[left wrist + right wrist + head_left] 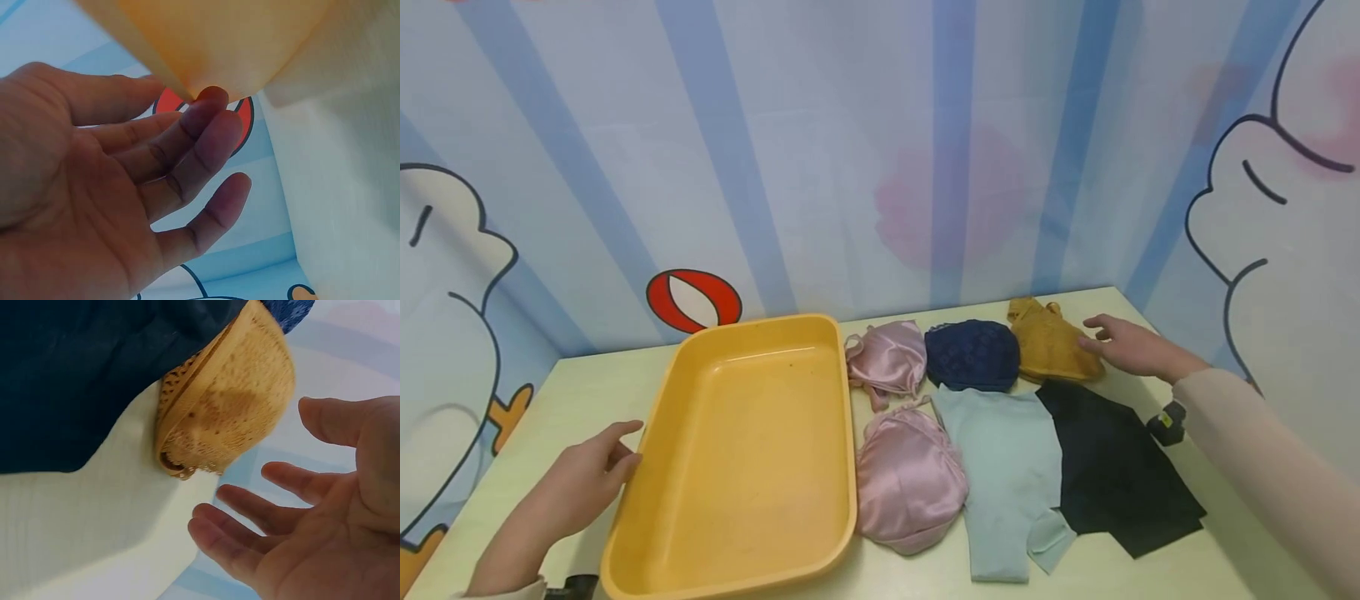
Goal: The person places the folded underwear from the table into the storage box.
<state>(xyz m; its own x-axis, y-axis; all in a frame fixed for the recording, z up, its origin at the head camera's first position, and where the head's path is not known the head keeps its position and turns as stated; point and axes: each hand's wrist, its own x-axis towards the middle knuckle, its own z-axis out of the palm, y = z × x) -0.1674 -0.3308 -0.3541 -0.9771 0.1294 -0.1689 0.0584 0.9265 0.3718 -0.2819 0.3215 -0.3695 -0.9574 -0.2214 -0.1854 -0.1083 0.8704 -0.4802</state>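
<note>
My left hand [568, 487] is beside the left rim of a yellow plastic tub [760, 458], its fingers loosely bent and the fingertips right at the tub's side. In the left wrist view those fingers [215, 134] overlap the tub's edge [206, 50]. On the right, my right hand [1138, 346] hovers by a folded mustard lace bra [1054, 343], thumb and fingers spread with nothing between them. The right wrist view shows the bra's cup [240, 394] just beyond the fingertips. A folded navy lace bra [972, 356] lies left of the mustard one.
A folded pink satin bra [891, 358] sits against the tub's right side. Nearer lie a pink satin undergarment [912, 483], a pale green flat garment [1003, 467] and a black one [1112, 467]. A printed curtain [865, 167] closes off the table's back edge.
</note>
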